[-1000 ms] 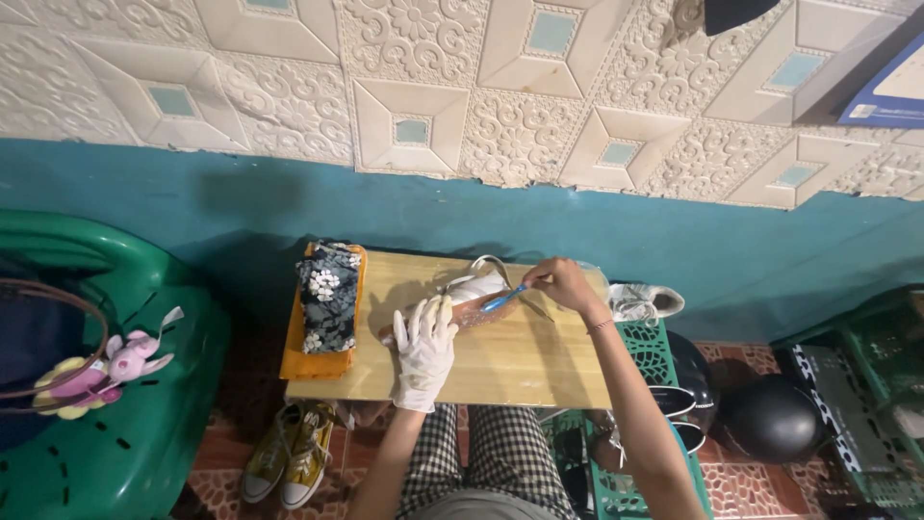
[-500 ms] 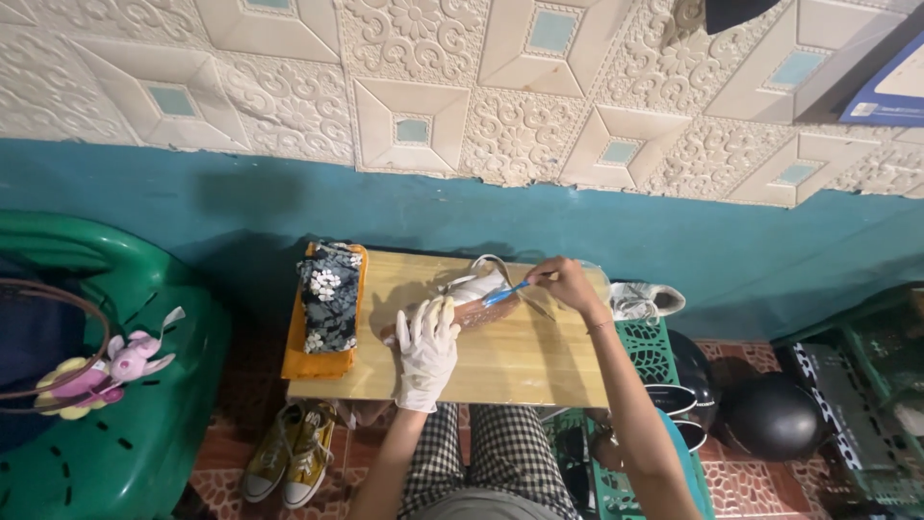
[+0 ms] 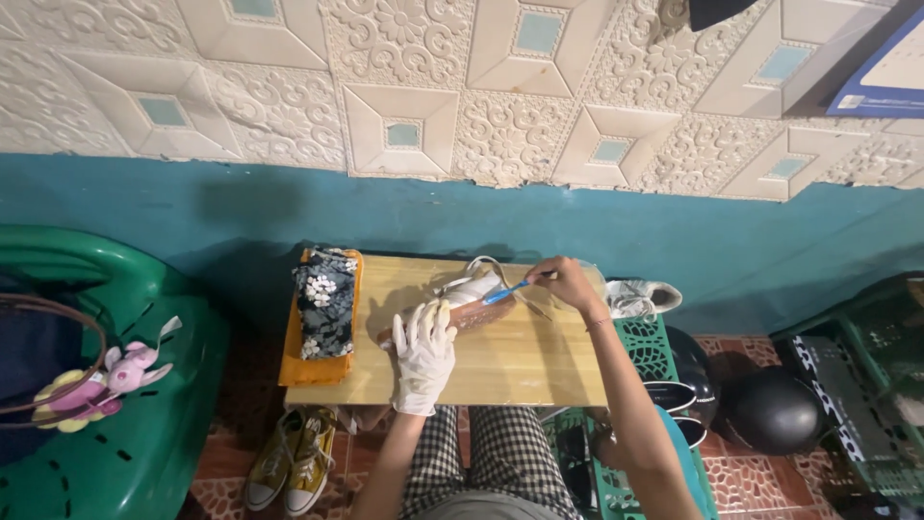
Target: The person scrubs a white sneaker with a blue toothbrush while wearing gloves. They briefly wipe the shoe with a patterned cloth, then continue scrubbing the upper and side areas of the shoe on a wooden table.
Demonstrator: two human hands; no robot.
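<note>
Green crate (image 3: 643,343) beside wooden table (image 3: 520,371)

I see pale matt wood on the table (image 3: 520,361), grain faint. My left hand (image 3: 423,351) wears a thin white glove, looks like latex, slightly shiny. Shoe (image 3: 472,299) under it: white cloth upper w/ smooth brownish sole. Brush (image 3: 505,291) handle = blue plastic. Folded cloths (image 3: 322,313) soft, matt. Chair (image 3: 144,433) & crate (image 3: 640,347): glossy green plastic
</note>
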